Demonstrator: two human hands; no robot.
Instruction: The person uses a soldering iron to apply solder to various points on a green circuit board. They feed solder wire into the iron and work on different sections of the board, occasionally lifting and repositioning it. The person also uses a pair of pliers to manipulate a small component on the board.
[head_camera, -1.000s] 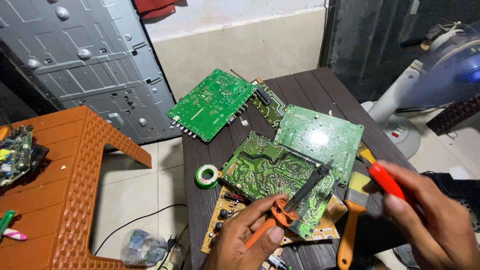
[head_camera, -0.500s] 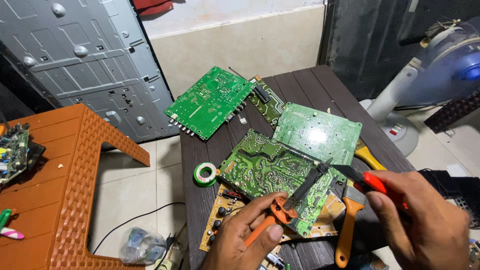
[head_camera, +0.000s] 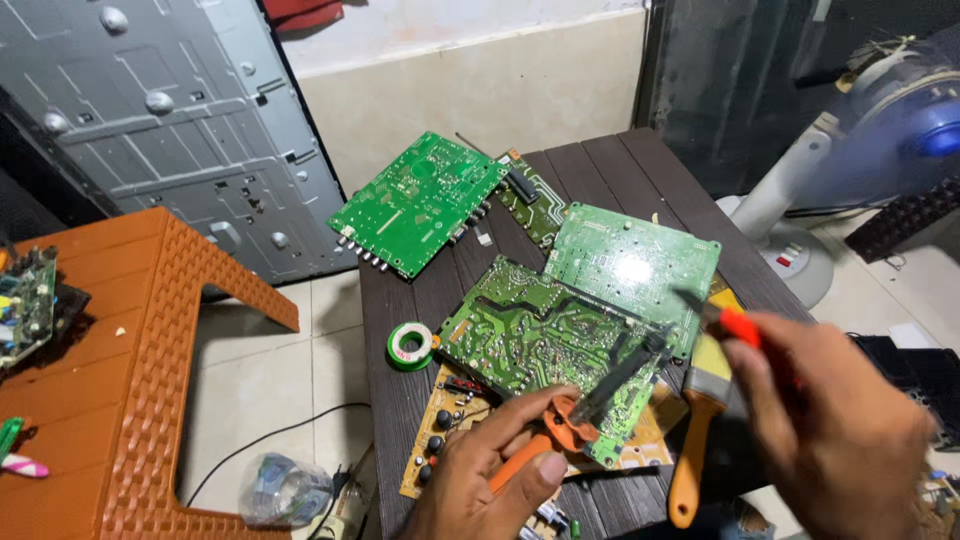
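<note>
My left hand grips orange-handled pliers. Their dark jaws rest on the right edge of a green circuit board lying solder side up on the dark wooden table. My right hand, blurred, holds a red-handled pointed tool. Its dark tip hovers just right of the plier jaws, over the edge of a paler green board.
Another green board and a small dark one lie at the table's far side; a tan board sits under the central one. Nearby are a green solder spool and an orange-handled brush. An orange stool stands left, a fan right.
My right hand has moved left and slightly up with the red-handled tool, bringing its tip near the plier jaws. My left hand has kept the pliers in place.
</note>
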